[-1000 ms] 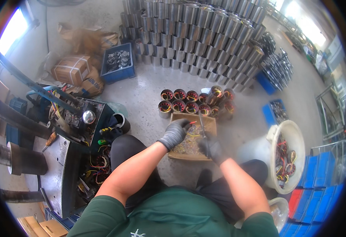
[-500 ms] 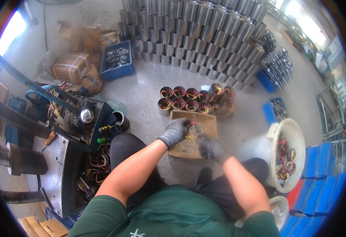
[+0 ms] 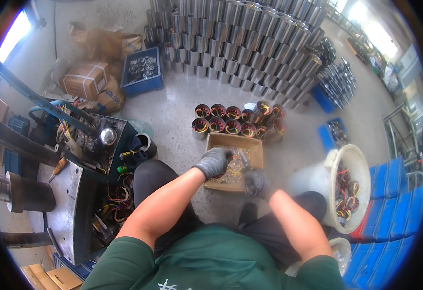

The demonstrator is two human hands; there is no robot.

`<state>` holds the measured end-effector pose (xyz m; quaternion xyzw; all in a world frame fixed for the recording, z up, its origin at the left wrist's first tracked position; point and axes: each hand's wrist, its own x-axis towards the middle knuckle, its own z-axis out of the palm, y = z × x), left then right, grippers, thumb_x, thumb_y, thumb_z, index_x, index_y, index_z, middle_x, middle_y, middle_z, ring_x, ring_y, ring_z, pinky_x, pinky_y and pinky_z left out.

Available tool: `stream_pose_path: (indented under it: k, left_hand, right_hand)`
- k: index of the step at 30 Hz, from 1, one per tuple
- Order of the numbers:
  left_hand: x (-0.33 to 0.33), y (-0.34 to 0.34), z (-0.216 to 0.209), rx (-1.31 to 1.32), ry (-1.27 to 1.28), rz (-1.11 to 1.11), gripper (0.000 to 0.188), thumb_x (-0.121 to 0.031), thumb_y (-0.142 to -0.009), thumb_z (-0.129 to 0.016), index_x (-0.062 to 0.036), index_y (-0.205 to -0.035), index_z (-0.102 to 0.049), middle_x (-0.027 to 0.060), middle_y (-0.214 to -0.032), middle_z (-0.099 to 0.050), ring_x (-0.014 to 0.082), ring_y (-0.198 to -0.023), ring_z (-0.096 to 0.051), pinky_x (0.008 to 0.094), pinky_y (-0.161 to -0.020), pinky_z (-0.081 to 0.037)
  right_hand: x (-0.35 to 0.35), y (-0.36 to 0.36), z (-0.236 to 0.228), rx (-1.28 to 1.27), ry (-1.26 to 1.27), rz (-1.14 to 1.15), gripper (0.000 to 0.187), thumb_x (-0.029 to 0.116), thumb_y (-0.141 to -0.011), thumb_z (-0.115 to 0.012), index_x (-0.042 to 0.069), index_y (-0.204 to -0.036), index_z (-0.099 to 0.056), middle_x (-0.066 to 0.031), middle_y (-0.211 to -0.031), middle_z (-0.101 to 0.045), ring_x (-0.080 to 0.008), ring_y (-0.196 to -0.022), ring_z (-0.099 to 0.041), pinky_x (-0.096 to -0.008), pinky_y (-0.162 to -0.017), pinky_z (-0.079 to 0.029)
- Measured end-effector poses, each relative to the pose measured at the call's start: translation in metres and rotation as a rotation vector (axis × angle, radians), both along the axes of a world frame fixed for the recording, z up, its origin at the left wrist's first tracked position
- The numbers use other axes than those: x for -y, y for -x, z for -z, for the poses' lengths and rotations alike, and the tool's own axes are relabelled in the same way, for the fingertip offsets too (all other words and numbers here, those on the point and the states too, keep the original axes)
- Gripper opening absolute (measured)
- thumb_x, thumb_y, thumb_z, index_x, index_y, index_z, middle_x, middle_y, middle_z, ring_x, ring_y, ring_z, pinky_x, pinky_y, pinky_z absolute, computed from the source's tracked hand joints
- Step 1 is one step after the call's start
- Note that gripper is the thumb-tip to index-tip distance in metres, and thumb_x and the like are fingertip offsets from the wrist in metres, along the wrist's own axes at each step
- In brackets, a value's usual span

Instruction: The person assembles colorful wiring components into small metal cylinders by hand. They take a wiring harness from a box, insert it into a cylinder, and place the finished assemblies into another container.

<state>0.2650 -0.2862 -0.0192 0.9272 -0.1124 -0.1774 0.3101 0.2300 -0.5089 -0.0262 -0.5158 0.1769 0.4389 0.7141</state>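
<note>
Both my hands wear grey gloves and hang over an open cardboard box with small pale and yellowish bits in its bottom. My left hand is closed at the box's left side, with a trace of red at its fingertips; what it pinches is too small to name. My right hand is curled at the box's near right corner, smeared by motion. A slim grey metal tool sticks up from it, blurred. Just beyond the box stand several motor stators in metal shells, with red insulation and yellow wires inside.
A white bucket of wound stators stands at my right, beside stacked blue bins. At my left is a metal-topped machine with a screwdriver on it. Stacked metal cylinders rise at the back; a blue crate holds metal parts.
My right hand has moved slightly down and right, and the tool tip has dropped lower. My left hand has shifted a little downward; the red bit shows less. The view has shifted slightly.
</note>
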Motion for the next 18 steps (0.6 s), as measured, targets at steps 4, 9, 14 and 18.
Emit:
stream_pose_path:
  k: [4,9,14,18]
  left_hand:
    - [-0.010,0.000,0.018,0.079,0.158,-0.165,0.025,-0.026,-0.090,-0.057,-0.0073,-0.103,-0.065,0.0178,-0.095,-0.067,0.0360,-0.090,-0.064,0.0434,-0.079,-0.049]
    - [-0.010,-0.003,0.011,0.124,0.125,-0.264,0.024,-0.025,-0.090,-0.057,-0.0072,-0.104,-0.065,0.0173,-0.095,-0.067,0.0358,-0.090,-0.064,0.0442,-0.079,-0.049]
    - [-0.012,-0.004,0.004,0.146,0.118,-0.298,0.022,-0.023,-0.089,-0.057,-0.0088,-0.104,-0.065,0.0171,-0.095,-0.067,0.0362,-0.090,-0.063,0.0442,-0.078,-0.049]
    - [-0.011,-0.004,0.003,0.160,0.125,-0.276,0.022,-0.023,-0.089,-0.058,-0.0090,-0.105,-0.065,0.0172,-0.095,-0.067,0.0358,-0.090,-0.064,0.0441,-0.078,-0.049]
  right_hand:
    - [-0.014,0.008,-0.029,0.125,0.141,0.119,0.040,0.004,-0.082,-0.060,0.005,-0.120,-0.048,-0.0033,-0.065,-0.052,-0.0151,-0.047,-0.053,-0.0320,-0.043,-0.047]
    - [-0.013,0.018,-0.042,0.131,0.117,-0.064,0.054,0.010,-0.084,-0.065,0.009,-0.131,-0.040,-0.0055,-0.074,-0.055,-0.0172,-0.056,-0.057,-0.0333,-0.048,-0.048]
    - [-0.013,0.014,-0.048,0.148,0.065,-0.134,0.045,0.018,-0.087,-0.066,0.007,-0.125,-0.043,-0.0034,-0.071,-0.056,-0.0160,-0.053,-0.057,-0.0313,-0.045,-0.047]
    - [-0.017,0.007,-0.047,0.264,0.208,-0.185,0.040,0.025,-0.088,-0.062,0.001,-0.118,-0.051,-0.0032,-0.060,-0.052,-0.0146,-0.044,-0.052,-0.0279,-0.040,-0.041]
